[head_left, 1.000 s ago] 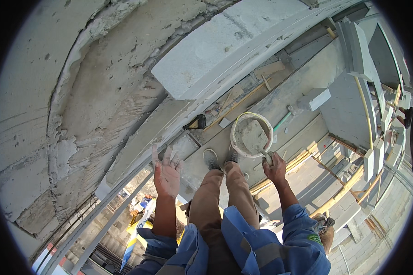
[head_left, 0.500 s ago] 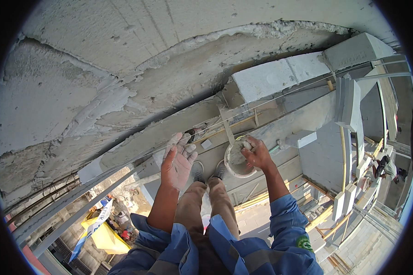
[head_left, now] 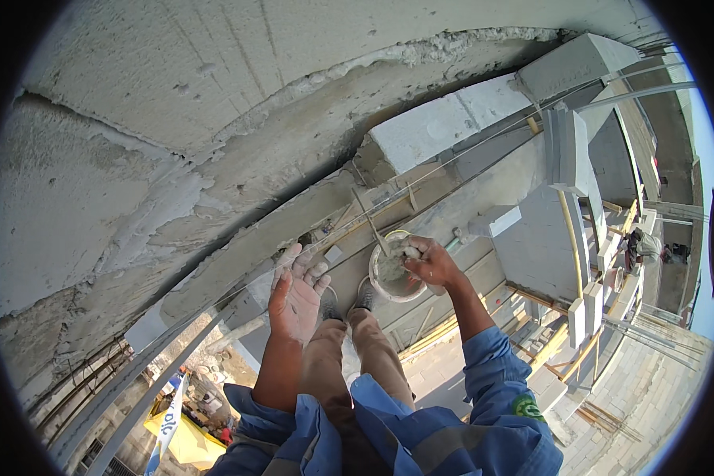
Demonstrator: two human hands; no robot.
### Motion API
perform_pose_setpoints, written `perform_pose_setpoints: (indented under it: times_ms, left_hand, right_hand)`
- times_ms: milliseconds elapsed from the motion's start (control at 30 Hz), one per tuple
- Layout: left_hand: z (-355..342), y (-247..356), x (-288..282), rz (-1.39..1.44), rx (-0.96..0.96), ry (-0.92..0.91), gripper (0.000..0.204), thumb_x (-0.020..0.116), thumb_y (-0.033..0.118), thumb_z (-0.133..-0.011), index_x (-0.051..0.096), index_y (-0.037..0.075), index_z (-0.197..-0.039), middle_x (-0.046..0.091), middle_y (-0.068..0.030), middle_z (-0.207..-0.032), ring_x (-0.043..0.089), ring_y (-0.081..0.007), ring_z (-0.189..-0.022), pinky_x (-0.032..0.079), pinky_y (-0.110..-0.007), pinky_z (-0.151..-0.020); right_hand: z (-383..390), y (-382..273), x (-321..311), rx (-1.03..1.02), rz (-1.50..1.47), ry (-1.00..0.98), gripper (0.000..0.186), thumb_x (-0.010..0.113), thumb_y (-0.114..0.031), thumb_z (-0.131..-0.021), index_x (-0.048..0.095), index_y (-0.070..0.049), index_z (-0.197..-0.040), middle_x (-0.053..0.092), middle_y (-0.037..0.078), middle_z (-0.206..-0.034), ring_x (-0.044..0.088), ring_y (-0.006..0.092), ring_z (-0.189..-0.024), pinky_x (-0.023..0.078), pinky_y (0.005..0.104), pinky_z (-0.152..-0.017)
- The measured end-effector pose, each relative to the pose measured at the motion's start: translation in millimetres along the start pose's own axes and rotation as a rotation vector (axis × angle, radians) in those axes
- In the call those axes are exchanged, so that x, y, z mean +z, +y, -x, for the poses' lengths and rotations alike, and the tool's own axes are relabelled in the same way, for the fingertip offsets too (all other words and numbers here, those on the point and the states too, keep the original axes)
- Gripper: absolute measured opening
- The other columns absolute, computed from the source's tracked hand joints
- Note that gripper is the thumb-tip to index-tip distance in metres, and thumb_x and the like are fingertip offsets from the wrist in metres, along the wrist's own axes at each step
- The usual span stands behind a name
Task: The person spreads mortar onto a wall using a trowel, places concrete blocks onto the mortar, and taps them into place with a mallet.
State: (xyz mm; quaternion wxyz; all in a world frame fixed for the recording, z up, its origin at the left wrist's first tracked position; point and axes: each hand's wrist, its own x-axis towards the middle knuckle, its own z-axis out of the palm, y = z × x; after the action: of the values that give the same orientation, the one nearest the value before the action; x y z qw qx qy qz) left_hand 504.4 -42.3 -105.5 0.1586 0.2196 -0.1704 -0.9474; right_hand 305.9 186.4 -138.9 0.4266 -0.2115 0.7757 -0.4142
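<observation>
My left hand (head_left: 297, 297) is raised palm up, its fingers spread and coated with pale grey mortar; nothing lies in it. Over the right rim of a round bucket (head_left: 375, 279) reaches my right hand (head_left: 428, 262), its fingers curled inward and smeared grey. Whatever those fingers may hold is hidden. Wet grey mortar (head_left: 393, 270) fills part of the bucket. A thin flat stick (head_left: 369, 214) stands tilted in the mortar, its upper end toward the wall. Below the bucket my shoes (head_left: 365, 295) stand on the planks.
A rough concrete wall (head_left: 95, 174) runs across the top, with pale blocks (head_left: 452, 123) along its ledge. Metal rails (head_left: 147, 397) and a thin line pass beside my left hand. Bamboo poles (head_left: 571, 246) and block stacks stand right. Far below left is a yellow sheet (head_left: 190, 444).
The whole view has shifted, so the bucket and blocks sit farther left. The stick now shows its narrow side and leans differently. My right hand stays at the bucket; my left stays spread.
</observation>
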Motion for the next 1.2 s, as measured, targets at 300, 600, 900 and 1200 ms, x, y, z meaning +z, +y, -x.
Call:
perform_pose_setpoints:
  times_ms: [300,600,900,1200]
  left_hand:
    - [2,11,-11,-0.05,-0.036,-0.013,0.067,0.053,0.04,-0.094,0.028,0.009,-0.147,0.046,-0.008,-0.14,0.052,-0.0191,-0.111,0.041,-0.038,-0.095]
    - [-6,-4,-39,-0.262,-0.179,0.102,0.069,0.051,0.045,-0.093,0.027,0.011,-0.148,0.044,-0.0069,-0.141,0.046,-0.021,-0.117,0.035,-0.038,-0.1]
    - [26,-19,-55,-0.675,-0.549,0.244,0.065,0.054,0.038,-0.092,0.033,0.008,-0.145,0.04,-0.0137,-0.144,0.041,-0.0297,-0.126,0.028,-0.046,-0.106]
    - [-54,-68,164,-1.075,-0.145,-0.074,0.054,0.06,0.018,-0.089,0.04,-0.001,-0.136,0.05,-0.0168,-0.13,0.056,-0.0251,-0.108,0.043,-0.036,-0.096]
  right_hand:
    - [4,40,-37,0.031,-0.164,0.009,0.028,0.064,-0.011,-0.075,0.066,-0.002,-0.102,0.066,0.005,-0.08,0.061,0.0132,-0.072,0.049,0.0284,-0.066]
    - [100,211,90,0.564,0.266,0.169,0.043,0.067,-0.03,-0.068,0.065,0.0,-0.1,0.068,0.023,-0.088,0.067,0.0367,-0.083,0.053,0.0423,-0.076]
    - [59,277,159,0.794,0.061,0.435,0.03,0.058,-0.022,-0.074,0.068,0.005,-0.084,0.067,0.025,-0.087,0.067,0.0394,-0.084,0.054,0.0471,-0.077]
    - [199,269,176,0.503,-0.126,0.329,0.029,0.065,-0.021,-0.08,0.067,-0.009,-0.107,0.068,0.014,-0.102,0.07,0.0247,-0.078,0.057,0.0357,-0.071]
